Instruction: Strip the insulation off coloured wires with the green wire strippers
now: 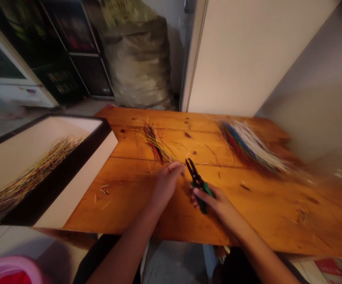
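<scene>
The right hand (218, 203) grips green-handled pliers (197, 183), jaws parted, on the worktop (248, 221). The left hand (166, 181) lies open, fingertips at the near end of a small wire bundle (156, 146). Many wires (35, 173) already lie in the box (70, 165) at left. A large coloured bundle (250, 148) lies well apart at right, seemingly still unhandled.

Hands (166, 183) bare; dark clothing (97, 256).

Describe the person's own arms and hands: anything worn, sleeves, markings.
The left hand and right hand are bare: no gloves, no rings showing. The left forearm and right forearm are bare to the picture's lower edge, with no sleeve, watch or bracelet in view. Dim light hides finer marks.
</scene>
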### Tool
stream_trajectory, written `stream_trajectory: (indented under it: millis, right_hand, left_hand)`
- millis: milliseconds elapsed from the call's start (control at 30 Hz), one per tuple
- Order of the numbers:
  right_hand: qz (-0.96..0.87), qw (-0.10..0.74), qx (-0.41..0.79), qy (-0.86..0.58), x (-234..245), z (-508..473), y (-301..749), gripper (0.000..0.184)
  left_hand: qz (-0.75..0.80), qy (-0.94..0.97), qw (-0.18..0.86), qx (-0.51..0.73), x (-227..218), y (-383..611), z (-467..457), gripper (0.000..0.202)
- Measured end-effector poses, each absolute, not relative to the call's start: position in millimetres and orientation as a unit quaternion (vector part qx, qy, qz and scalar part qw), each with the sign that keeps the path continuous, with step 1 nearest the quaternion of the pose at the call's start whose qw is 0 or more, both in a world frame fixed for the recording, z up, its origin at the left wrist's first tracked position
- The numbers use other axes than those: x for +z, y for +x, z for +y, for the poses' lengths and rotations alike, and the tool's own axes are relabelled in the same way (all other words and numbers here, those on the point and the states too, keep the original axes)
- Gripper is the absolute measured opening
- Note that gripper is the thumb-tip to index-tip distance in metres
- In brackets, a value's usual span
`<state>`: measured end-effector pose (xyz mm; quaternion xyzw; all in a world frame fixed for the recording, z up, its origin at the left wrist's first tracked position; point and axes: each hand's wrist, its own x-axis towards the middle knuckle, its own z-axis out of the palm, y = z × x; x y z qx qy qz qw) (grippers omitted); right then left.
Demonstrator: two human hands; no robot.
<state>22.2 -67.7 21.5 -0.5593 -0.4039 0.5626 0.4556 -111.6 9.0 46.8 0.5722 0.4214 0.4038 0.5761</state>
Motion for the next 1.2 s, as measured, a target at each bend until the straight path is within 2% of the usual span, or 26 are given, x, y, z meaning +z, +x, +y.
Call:
stream_trajectory:
  millis: [233, 500, 833, 1200]
  right_hand:
    - [-0.402, 0.45, 0.568, -0.56, 25.5, -69.8, 21.2, 0.053]
    - [-0.415, 0.446, 0.561, -0.56, 23.5, -69.9, 21.9, 0.045]
    - [-0.489, 0.416, 0.421, -0.64, 22.7, -66.1, 12.0, 0.04]
    - [-0.391, 0.458, 0.527, -0.599, 4.0, -57.6, 12.3, 0.044]
  left_hand:
    - [0.399, 0.563, 0.613, 0.385, 47.3, -108.8, 7.7, 0.028]
    - [0.396, 0.551, 0.627, 0.382, 43.8, -110.3, 8.4, 0.027]
    - [0.407, 0.529, 0.624, 0.407, 35.8, -108.0, 10.5, 0.026]
    - [0.453, 0.522, 0.572, 0.441, 30.8, -107.4, 15.1, 0.026]
